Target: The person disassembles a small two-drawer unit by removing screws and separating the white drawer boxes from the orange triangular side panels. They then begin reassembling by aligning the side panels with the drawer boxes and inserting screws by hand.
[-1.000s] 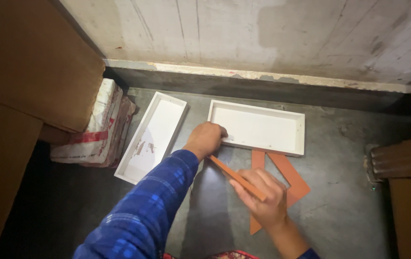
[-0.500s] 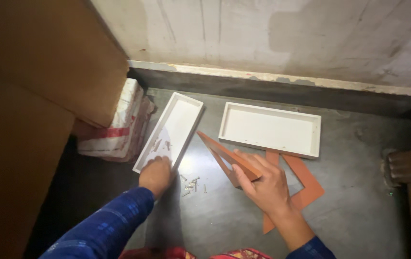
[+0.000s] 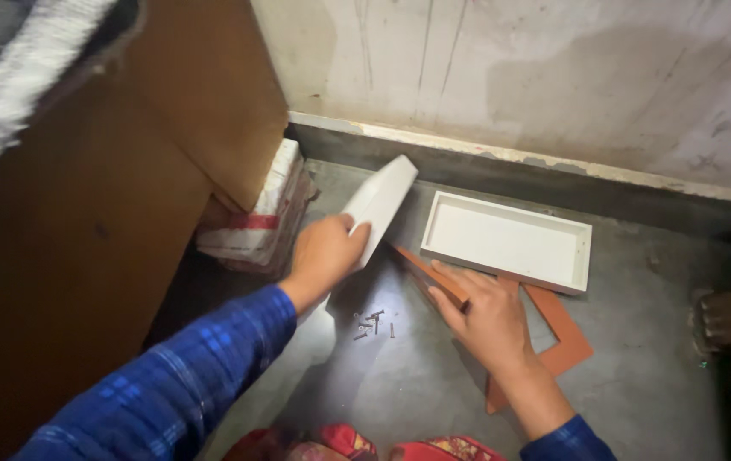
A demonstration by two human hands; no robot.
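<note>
**Risks at the lifted tray, small screws loose on the floor**

Far left of frame: tall brown cabinet panel (image 3: pixel 84 256), close beside the working area. Possible knock against it if the sleeved arm swings outward.

Left of centre, at the foot of the cabinet: stack of bundled printed packets (image 3: pixel 254 218), lying flat on the grey floor (image 3: pixel 639 384). Just beside the tilted tray; a dropped tray could land on or slide off this stack.

Centre: left hand (image 3: pixel 324 254) closed around the lower part of a long white tray (image 3: pixel 380 205), tray raised off the floor and tilted with its far end toward the upper middle of frame. Grip looks one-handed and near one end only, so likely lever effect; slip or twist plausible if the hold loosens.

Below centre: scatter of small dark screws (image 3: pixel 372 323) on the floor, directly under the lifted tray and between both hands. Easily swept, scattered or pressed under a palm or knee; hard to spot against the grey.

Right of centre: right hand (image 3: pixel 489 323) spread flat, fingers extended, pressing on the orange frame pieces (image 3: pixel 553 329). Thin strips; bending or cracking possible under body weight.

Upper right of centre: second white tray (image 3: pixel 506 242) flat on the floor, open side up, touching or overlapping the orange pieces; exact contact unclear.
</note>
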